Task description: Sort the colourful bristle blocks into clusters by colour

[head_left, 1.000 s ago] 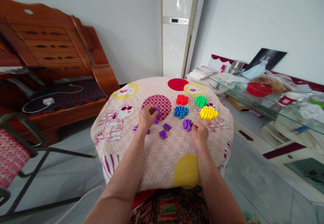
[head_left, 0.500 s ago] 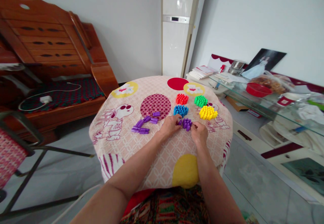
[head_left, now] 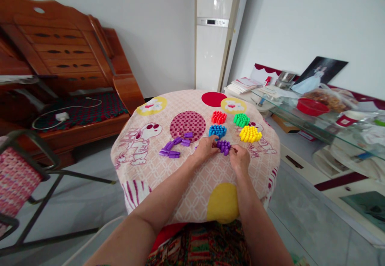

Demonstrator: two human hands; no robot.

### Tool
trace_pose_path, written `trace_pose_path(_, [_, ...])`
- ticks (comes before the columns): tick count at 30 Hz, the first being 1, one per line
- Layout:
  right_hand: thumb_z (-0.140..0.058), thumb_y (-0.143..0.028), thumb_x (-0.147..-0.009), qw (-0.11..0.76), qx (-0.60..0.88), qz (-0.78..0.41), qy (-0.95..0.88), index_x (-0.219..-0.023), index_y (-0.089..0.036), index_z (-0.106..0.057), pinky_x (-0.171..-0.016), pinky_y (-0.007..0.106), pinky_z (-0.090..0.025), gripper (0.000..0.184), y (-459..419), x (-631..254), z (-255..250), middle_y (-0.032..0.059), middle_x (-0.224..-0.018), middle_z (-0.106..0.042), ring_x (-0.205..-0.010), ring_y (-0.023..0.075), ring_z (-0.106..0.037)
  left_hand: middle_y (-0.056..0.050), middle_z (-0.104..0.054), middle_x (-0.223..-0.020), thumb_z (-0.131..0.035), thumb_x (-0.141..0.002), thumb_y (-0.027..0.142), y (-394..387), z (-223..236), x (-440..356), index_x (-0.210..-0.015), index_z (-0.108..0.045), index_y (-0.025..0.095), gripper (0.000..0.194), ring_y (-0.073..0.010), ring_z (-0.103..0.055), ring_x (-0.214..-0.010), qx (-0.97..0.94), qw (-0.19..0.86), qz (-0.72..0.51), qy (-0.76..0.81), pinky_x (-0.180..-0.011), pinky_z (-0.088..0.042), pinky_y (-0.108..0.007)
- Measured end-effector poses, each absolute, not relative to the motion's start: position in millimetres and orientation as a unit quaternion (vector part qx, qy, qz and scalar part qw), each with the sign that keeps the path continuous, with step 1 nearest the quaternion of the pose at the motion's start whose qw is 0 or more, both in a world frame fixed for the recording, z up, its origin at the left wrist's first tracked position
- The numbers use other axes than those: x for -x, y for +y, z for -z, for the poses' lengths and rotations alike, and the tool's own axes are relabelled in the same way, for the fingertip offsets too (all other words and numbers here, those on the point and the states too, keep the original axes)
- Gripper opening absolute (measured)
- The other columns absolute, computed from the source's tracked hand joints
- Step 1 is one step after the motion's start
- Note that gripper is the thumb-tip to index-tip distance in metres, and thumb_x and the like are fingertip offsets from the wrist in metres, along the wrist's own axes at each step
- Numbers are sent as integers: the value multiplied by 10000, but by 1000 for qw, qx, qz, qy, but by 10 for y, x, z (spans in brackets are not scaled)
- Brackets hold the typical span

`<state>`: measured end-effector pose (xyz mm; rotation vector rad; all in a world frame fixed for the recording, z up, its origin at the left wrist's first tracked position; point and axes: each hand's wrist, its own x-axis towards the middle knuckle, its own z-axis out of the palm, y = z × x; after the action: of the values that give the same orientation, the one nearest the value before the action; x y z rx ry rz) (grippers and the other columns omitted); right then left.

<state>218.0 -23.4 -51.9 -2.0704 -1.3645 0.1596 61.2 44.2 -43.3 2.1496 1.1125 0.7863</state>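
Purple bullet-shaped plastic pegs (head_left: 224, 147) stand upright in a tight group between my two hands. On the group's left side, my left hand (head_left: 206, 149) is closed, its fingertips pinching a purple peg against the others. My right hand (head_left: 240, 157) has its thumb and forefinger pressed together at the right edge of the group; what lies between them is hidden. Several loose purple pegs (head_left: 170, 153) lie on their sides to the left. Just behind the purple group stands a blue peg group (head_left: 217, 131), partly beside my left fingers.
Similar upright groups in red (head_left: 218, 117), green (head_left: 241, 120) and yellow (head_left: 250, 134) stand farther back and right. The round table has a patterned cloth (head_left: 180, 185). A cluttered glass shelf (head_left: 331, 125) stands right, a wooden bench (head_left: 63, 57) and a folding chair (head_left: 18, 173) left.
My left hand has brought a purple peg rightward, up against the upright purple group. My right hand stays at the group's right side. The view has swung slightly left.
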Motion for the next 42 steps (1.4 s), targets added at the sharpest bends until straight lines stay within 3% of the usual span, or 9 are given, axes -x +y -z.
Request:
trace_pose_path(6, [-489, -261, -845, 332, 785, -57, -520, -938, -180, -776, -663, 276, -372, 313, -214, -2201, 564, 88, -857, -746, -761, 196, -610, -28, -720, -869, -655, -734, 90, 461, 332, -337, -1156, -661, 155, 427, -137, -669, -755, -782, 222, -337, 475, -733, -524, -237])
trace_pose_path(12, [-496, -260, -849, 328, 789, -64, -516, -944, -181, -777, -661, 276, -364, 307, -220, -2194, 544, 88, -872, -746, -763, 192, -605, -88, -714, -1095, -657, -789, 212, 577, 203, 379, -1172, -666, 177, 385, -221, -657, -1010, -707, 88, -317, 626, -904, -503, -321])
trace_pose_path(17, [-499, -245, -845, 328, 788, -65, -517, -942, -176, -774, -652, 275, -347, 300, -224, -2183, 527, 84, -865, -742, -769, 187, -598, -99, -733, -968, -757, -679, 240, 606, 231, 890, -1042, -729, 177, 369, -279, -678, -937, -722, 108, -164, 664, -843, -519, -363])
trace_pose_path(20, [-498, -244, -844, 328, 789, -68, -515, -938, -180, -774, -645, 273, -342, 299, -222, -2183, 532, 78, -855, -741, -761, 184, -595, -98, -735, -876, -736, -670, 168, 615, 266, 973, -946, -752, 170, 276, -281, -691, -872, -723, 115, -186, 656, -809, -526, -378])
trace_pose_path(26, [-501, -258, -844, 334, 786, -60, -517, -930, -183, -773, -647, 270, -353, 295, -215, -2192, 554, 71, -839, -738, -753, 183, -596, -75, -724, -901, -759, -693, 287, 627, 204, 760, -1039, -729, 170, 366, -221, -679, -802, -710, 137, -322, 611, -785, -538, -356])
trace_pose_path(30, [-495, -254, -847, 330, 788, -60, -517, -936, -186, -773, -655, 272, -363, 299, -218, -2186, 547, 74, -847, -739, -760, 188, -600, -49, -706, -910, -778, -679, 327, 606, 152, 497, -931, -730, 171, 300, -175, -658, -776, -729, 169, -372, 550, -754, -531, -300])
trace_pose_path(36, [-487, -239, -853, 325, 787, -67, -519, -952, -172, -771, -675, 277, -376, 308, -231, -2172, 514, 93, -878, -741, -802, 201, -616, -13, -691, -829, -779, -693, 268, 386, 181, -114, -894, -701, 174, 234, -137, -626, -728, -770, 251, -383, 444, -688, -492, -248])
trace_pose_path(42, [-482, -246, -851, 319, 787, -66, -523, -971, -176, -770, -665, 280, -368, 320, -234, -2177, 519, 93, -888, -747, -788, 205, -616, 11, -654, -779, -791, -674, 228, 185, 315, -571, -857, -642, 174, 242, -125, -575, -676, -798, 248, -328, 440, -650, -435, -246])
